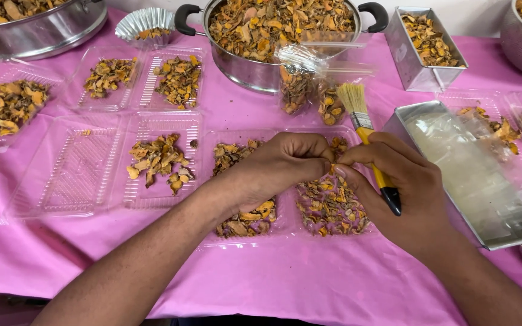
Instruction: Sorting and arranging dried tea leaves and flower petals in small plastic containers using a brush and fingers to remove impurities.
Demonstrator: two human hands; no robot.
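Surface: pink tablecloth (309, 278), clear trays.
Left hand (279, 166): pinching a dried slice.
Right hand (406, 193): gripping paintbrush (367, 130); brush gently over the tray (333, 208).

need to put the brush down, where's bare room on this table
Free: the pink tablecloth along the near edge, below the clear plastic trays, and the empty clear tray compartment at left. Crowded: the far side around the steel pot and rectangular metal tins.
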